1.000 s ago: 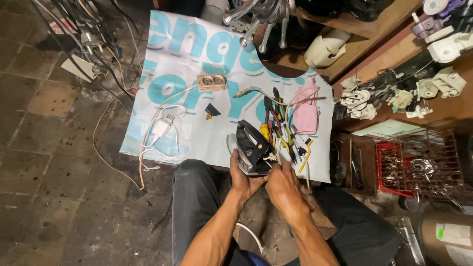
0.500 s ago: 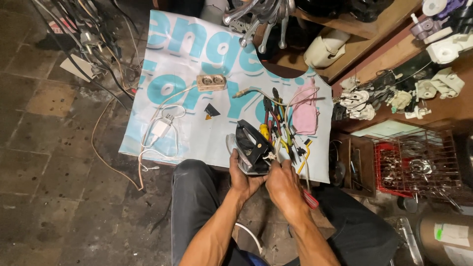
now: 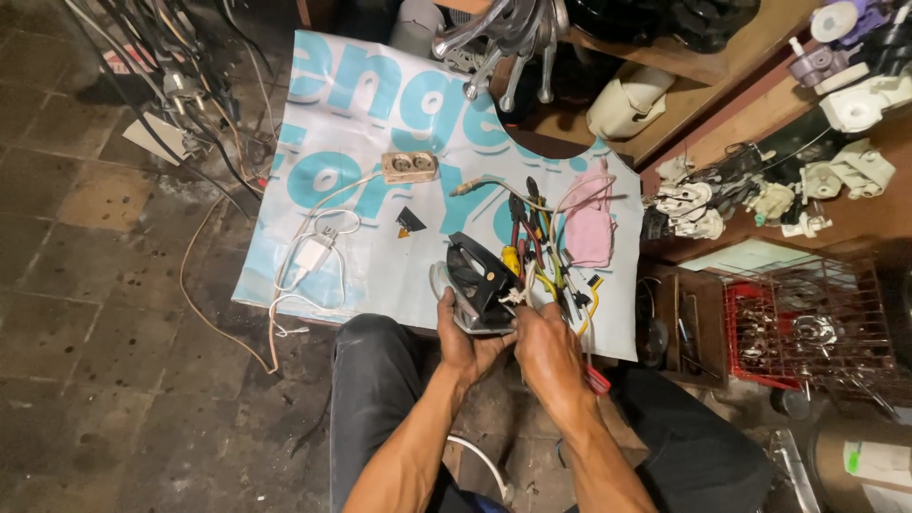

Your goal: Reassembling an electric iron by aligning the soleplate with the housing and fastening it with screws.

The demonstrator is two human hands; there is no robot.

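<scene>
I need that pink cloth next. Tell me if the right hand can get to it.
Probably yes: the right hand is near the pink cloth, with only loose hand tools lying between them.

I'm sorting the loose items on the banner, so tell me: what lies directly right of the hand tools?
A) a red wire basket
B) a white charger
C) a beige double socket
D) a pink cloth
D: the pink cloth lies on the banner just right of the hand tools, while the left hand holds the black iron.
</scene>
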